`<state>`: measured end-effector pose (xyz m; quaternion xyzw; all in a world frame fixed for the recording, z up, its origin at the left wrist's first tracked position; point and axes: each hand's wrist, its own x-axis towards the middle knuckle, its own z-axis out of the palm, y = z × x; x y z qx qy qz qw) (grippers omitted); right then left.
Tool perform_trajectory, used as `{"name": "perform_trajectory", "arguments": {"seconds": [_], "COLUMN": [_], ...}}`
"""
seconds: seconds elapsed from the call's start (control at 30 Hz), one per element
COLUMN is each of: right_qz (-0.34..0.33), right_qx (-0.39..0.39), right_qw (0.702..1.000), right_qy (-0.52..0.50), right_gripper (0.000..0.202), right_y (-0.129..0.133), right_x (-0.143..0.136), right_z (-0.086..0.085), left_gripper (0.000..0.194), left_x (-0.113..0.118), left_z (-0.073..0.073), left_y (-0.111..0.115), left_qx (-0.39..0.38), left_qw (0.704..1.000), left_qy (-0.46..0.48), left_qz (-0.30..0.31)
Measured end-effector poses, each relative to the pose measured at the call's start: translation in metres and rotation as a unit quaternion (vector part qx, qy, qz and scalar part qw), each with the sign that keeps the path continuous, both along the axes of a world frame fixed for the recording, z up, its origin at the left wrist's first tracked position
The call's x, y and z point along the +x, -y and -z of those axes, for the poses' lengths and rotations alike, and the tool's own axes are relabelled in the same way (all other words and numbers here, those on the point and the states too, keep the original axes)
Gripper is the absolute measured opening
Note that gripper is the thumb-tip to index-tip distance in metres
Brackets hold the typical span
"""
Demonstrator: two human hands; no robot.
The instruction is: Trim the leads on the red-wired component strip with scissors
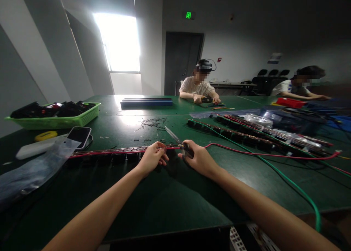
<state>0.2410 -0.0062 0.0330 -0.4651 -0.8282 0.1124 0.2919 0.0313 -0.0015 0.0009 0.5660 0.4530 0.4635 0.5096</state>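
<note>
A pair of scissors (173, 135) is gripped in my right hand (197, 159), its blades pointing up and to the left. My left hand (153, 156) is closed at the near side of a long black strip (109, 158) with red wire along its top; the fingertips are pinched at the strip's right part, and what they hold is too small to make out. From there a red wire (246, 152) runs to the right past my right hand. Small dark cut pieces (153, 124) lie scattered beyond my hands.
Left: a green basket (55, 122) of black parts, a phone (79, 137), a plastic bag (35, 170). Right: more wired strips (233, 134) and a green wire (287, 179). A blue bar (146, 103) and a person (197, 86) are across the table (175, 200).
</note>
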Motion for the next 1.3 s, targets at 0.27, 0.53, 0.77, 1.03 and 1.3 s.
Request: {"name": "perform_trajectory", "arguments": {"seconds": [0.27, 0.53, 0.77, 1.03, 1.3], "right_qz": [-0.036, -0.051, -0.044, -0.044, -0.05], "right_qx": [0.024, -0.002, 0.003, -0.004, -0.008], "right_qw": [0.997, 0.997, 0.998, 0.998, 0.997], "right_qy": [0.056, 0.062, 0.054, 0.055, 0.054], "right_gripper": [0.052, 0.05, 0.05, 0.047, 0.048], "right_y": [0.0059, 0.0057, 0.0056, 0.0052, 0.0046], "right_x": [-0.0052, -0.0064, -0.007, -0.0071, -0.007], "right_z": [0.0023, 0.0047, 0.0071, 0.0069, 0.0083], "left_gripper": [0.017, 0.01, 0.01, 0.014, 0.014], "left_x": [-0.0001, 0.0012, 0.0017, 0.0015, 0.0013], "left_z": [0.001, -0.0044, -0.0062, -0.0057, -0.0059], "left_y": [-0.0012, 0.0017, 0.0026, 0.0025, 0.002], "left_qx": [0.006, -0.002, -0.006, -0.007, -0.003], "left_qw": [1.0, 1.0, 1.0, 1.0, 1.0], "left_qy": [0.013, 0.013, 0.015, 0.014, 0.006], "left_qz": [0.003, 0.001, -0.004, -0.005, -0.001]}}
